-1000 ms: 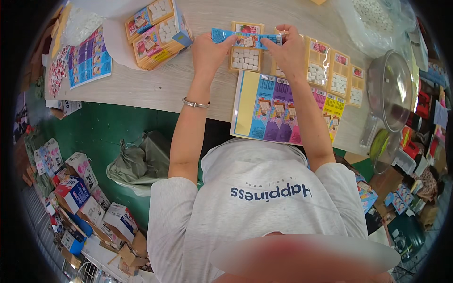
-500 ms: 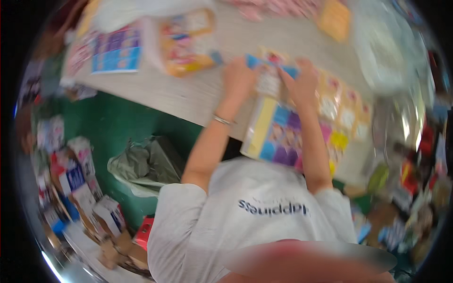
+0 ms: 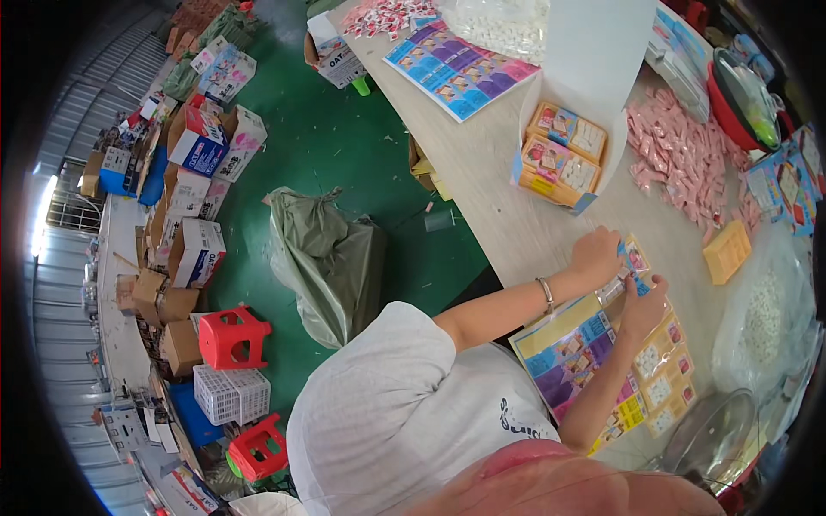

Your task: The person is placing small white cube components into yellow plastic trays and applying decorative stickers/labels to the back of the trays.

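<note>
Both my hands are together at the table, around a small tray with white pieces (image 3: 612, 290). My left hand (image 3: 598, 258), with a bracelet at the wrist, pinches one end of a blue printed label (image 3: 643, 285). My right hand (image 3: 645, 307) has thumb and fingers closed at the label's other end. The fingers partly hide both label and tray. Beneath my forearms lies a stack of colourful printed sticker sheets (image 3: 564, 342). Filled orange trays (image 3: 658, 393) lie in rows to the right of my right forearm.
Beyond my hands stands a white open box (image 3: 531, 129) holding labelled orange trays (image 3: 564, 155). Pink packets (image 3: 680, 142) are heaped farther right, near an orange block of trays (image 3: 727, 252) and a bag of white pieces (image 3: 761, 322). A grey-green bag (image 3: 331, 267) stands on the floor.
The view has swung left, so the table now appears farther right and more floor shows. My hands stay together on the blue label over the small tray.
</note>
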Available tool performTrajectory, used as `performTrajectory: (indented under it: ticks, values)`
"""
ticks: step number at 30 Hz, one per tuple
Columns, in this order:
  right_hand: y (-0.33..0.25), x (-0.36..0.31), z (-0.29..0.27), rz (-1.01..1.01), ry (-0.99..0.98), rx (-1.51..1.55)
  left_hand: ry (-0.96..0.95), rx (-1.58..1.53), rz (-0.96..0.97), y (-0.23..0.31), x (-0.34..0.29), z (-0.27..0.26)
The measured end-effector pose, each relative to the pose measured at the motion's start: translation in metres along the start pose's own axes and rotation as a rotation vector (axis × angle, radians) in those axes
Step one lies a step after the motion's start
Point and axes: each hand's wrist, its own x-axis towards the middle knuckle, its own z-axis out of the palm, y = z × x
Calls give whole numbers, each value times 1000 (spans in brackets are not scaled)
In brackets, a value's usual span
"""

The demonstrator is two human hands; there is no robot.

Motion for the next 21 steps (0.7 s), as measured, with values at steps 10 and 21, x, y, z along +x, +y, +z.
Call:
performTrajectory:
  ticks: [10,21]
  values:
    - [4,1,2,-34,3,-54,-149,-35,-181,-5,14,2]
    - [9,-5,-10,-28,21,124,-299,-355,-113,-23,12,-9]
